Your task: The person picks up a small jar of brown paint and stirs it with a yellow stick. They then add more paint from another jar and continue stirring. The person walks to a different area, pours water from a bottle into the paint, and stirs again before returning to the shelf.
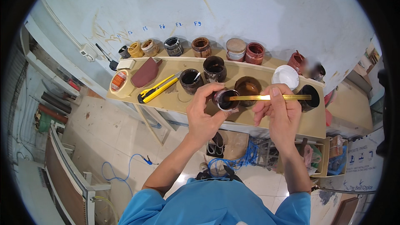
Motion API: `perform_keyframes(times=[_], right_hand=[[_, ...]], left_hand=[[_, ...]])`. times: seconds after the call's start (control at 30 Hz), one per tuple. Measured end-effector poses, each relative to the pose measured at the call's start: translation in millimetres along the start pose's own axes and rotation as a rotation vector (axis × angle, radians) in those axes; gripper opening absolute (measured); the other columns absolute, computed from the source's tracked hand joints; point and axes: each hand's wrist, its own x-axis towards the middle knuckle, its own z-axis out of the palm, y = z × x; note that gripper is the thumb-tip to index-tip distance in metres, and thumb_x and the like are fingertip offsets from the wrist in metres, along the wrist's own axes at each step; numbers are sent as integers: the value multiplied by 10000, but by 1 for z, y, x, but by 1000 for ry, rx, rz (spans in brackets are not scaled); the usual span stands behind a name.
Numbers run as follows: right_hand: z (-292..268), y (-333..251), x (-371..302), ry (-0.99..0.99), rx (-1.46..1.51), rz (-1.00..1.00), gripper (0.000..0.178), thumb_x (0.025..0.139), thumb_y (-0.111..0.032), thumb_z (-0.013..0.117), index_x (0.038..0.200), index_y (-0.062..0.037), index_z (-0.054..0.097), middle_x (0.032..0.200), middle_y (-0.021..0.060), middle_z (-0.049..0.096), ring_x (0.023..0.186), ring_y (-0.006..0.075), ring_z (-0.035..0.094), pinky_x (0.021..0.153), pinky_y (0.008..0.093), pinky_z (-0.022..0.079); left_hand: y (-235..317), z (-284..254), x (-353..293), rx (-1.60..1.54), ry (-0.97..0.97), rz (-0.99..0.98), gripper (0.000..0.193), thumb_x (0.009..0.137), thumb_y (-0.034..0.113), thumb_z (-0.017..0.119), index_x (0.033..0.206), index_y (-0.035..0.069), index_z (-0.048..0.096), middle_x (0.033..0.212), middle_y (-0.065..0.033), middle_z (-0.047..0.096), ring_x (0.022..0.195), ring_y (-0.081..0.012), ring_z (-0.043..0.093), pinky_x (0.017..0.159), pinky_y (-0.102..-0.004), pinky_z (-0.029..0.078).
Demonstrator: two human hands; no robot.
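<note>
My left hand (203,116) is wrapped round a small dark jar (227,106), tilted so that its mouth shows. In my right hand (282,114) a thin gold-coloured stick (251,98) is pinched between thumb and fingers. The stick lies level, its dark left end in the jar's mouth; whether that end has bristles I cannot tell. Just behind the jar stands a wide pot of brown liquid (248,88). A black cup (309,96) is by the stick's right end, and a white bowl (286,77) sits behind my right hand.
Dark pots (215,67) stand on the tan bench (171,100), with a yellow utility knife (159,89), a tape roll (120,82) and a maroon scraper-like piece (146,73) at left. Several paint jars (201,47) line the wall. A blue hose (118,178) lies on the floor.
</note>
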Motion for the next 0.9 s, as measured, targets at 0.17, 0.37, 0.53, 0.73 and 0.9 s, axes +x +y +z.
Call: perform_keyframes(times=[0.17,0.37,0.53,0.73,0.9], right_hand=[[-3,5,-2,-12,106,58,326,1179,-263,456,1133,25,601,836,152,721,632,157,684,571,303,591],[-1,12,-9,-16,119,44,327,1181,-270,456,1156,22,601,860,164,730,661,182,710,601,323,619],[3,19,-12,-14,152,22,328,1182,-265,453,1163,28,598,882,177,743,675,195,724,620,340,635],[14,26,-20,70,210,29,324,1178,-263,442,1178,32,577,883,197,747,663,221,720,607,372,636],[21,30,-25,85,278,5,315,1182,-248,425,1202,33,567,925,212,750,714,236,737,668,388,650]], left_hand=[[0,0,0,-24,12,4,653,769,-111,897,1335,3,591,1329,-130,674,1173,-180,686,1015,-322,575],[-2,2,-2,-62,51,-22,622,771,-73,911,1317,-4,620,1315,-135,679,1139,-188,697,1005,-332,575],[-2,3,-2,-106,60,-35,601,775,-73,906,1307,-15,632,1316,-133,676,1141,-192,699,1010,-338,575],[1,5,-1,-154,76,-19,598,784,-93,890,1314,-21,623,1318,-131,678,1152,-189,696,1015,-337,575],[1,5,-1,-200,81,-43,612,789,-81,898,1327,-20,615,1312,-128,687,1152,-184,694,1020,-334,570]])
